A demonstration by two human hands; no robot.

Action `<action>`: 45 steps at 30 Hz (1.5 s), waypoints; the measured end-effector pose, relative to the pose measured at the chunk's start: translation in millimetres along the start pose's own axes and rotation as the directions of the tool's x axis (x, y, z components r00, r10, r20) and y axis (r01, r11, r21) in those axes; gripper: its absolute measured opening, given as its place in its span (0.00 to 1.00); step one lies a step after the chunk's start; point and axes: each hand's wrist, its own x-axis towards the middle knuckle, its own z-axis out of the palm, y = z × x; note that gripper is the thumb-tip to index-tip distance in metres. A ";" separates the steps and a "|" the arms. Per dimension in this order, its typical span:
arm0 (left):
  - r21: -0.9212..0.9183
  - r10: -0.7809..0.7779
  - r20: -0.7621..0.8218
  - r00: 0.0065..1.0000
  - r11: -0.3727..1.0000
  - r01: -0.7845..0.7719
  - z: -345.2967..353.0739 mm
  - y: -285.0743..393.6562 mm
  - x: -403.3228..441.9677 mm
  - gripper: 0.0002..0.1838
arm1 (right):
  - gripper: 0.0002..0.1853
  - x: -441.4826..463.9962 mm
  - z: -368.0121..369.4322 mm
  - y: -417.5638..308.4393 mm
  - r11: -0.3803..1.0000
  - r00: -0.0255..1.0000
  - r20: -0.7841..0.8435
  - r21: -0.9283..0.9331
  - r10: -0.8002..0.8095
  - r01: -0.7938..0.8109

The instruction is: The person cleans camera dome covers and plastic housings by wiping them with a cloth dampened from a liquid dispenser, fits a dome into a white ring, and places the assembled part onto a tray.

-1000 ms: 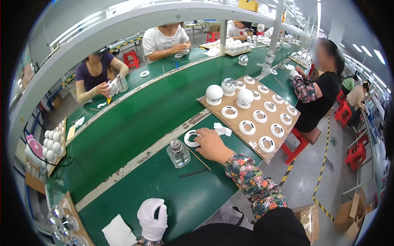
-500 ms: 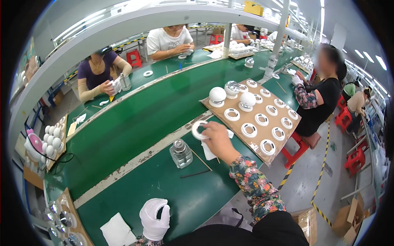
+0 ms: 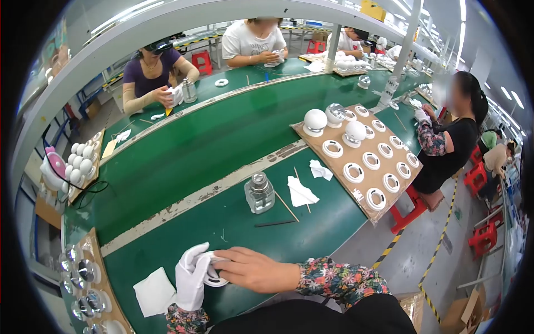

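Note:
My left hand (image 3: 192,276), in a white glove, and my bare right hand (image 3: 257,271) meet low in the view, close to my body. Between them is a white ring (image 3: 216,281) with dark slots, both hands gripping it; my right fingers cover its upper part. A folded white cloth (image 3: 154,293) lies beside my left glove. Farther forward a clear glass bottle (image 3: 260,196) with a metal top stands upright on the green table. Thin wooden sticks (image 3: 287,207), a dark stick (image 3: 275,224) and crumpled white wipes (image 3: 302,192) lie to its right.
A cardboard-covered board (image 3: 359,153) at the right carries several white rings and a few globes. Another board (image 3: 103,289) at the lower left holds shiny globes. White bulbs (image 3: 81,161) sit on a board farther left. Co-workers sit across the bench; one person (image 3: 453,128) is at the right.
My right hand has brought the white ring from near the board down to my gloved left hand. The left glove has closed on it. The view has shifted slightly.

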 end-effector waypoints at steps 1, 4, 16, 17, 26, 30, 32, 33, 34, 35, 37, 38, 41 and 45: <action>0.021 -0.004 -0.004 1.000 1.000 0.004 -5.8 0.1 -0.7 0.16 | 0.14 4.6 3.2 -0.2 1.000 1.000 -0.001 0.021 -0.005 0.005; 0.090 0.001 -0.027 1.000 0.996 0.002 -15.7 0.0 -0.7 0.13 | 0.13 16.9 6.3 1.7 0.995 1.000 0.010 0.099 -0.003 0.002; 0.625 0.343 0.037 0.939 0.725 -0.289 -23.8 -23.2 10.6 0.12 | 0.11 -9.5 -17.6 24.3 0.975 0.953 -0.208 0.005 0.220 -0.224; 0.645 0.352 0.027 0.936 0.709 -0.285 -23.7 -20.2 11.1 0.11 | 0.11 -13.4 -26.8 27.0 0.957 0.930 -0.240 -0.014 0.276 -0.288; 0.881 0.488 0.112 0.866 0.354 -0.313 -20.1 -19.6 11.7 0.08 | 0.08 -58.9 -87.5 50.6 0.793 0.787 -0.423 -0.218 0.449 -0.569; 0.894 0.437 0.128 0.890 0.337 -0.294 -15.3 -18.0 9.6 0.09 | 0.06 -81.6 -132.3 89.6 0.719 0.804 -0.378 -0.373 0.460 -0.587; 0.897 0.438 0.113 0.892 0.342 -0.281 -15.1 -19.6 8.8 0.10 | 0.09 -105.6 -159.7 129.3 0.574 0.728 -0.395 -0.448 0.560 -0.685; 0.896 0.422 0.116 0.899 0.347 -0.278 -17.4 -20.2 7.8 0.12 | 0.12 -116.3 -176.7 151.9 0.477 0.673 -0.456 -0.479 0.583 -0.738; 0.900 0.439 0.106 0.892 0.339 -0.274 -15.2 -17.1 6.3 0.12 | 0.14 -127.0 -196.0 174.7 0.378 0.617 -0.514 -0.498 0.596 -0.780; 0.905 0.455 0.091 0.886 0.332 -0.264 -13.5 -13.4 3.7 0.13 | 0.18 -139.9 -216.8 197.2 0.335 0.581 -0.567 -0.484 0.584 -0.808; 0.912 0.463 0.057 0.885 0.336 -0.234 -12.9 -10.2 -4.1 0.16 | 0.27 -161.4 -248.2 226.4 0.226 0.477 -0.645 -0.435 0.597 -0.872; 0.908 0.466 0.048 0.884 0.348 -0.233 -12.3 -9.5 -9.3 0.17 | 0.33 -169.9 -259.4 239.1 0.155 0.403 -0.671 -0.400 0.622 -0.903; 0.891 0.443 0.012 0.896 0.402 -0.211 -10.5 -10.3 -27.1 0.20 | 0.43 -191.0 -266.7 280.2 0.077 0.266 -0.694 -0.291 0.669 -0.954; 0.899 0.458 -0.029 0.889 0.401 -0.177 3.8 -6.5 -48.0 0.19 | 0.47 -178.2 -262.0 299.3 0.017 0.120 -0.637 -0.166 0.762 -0.986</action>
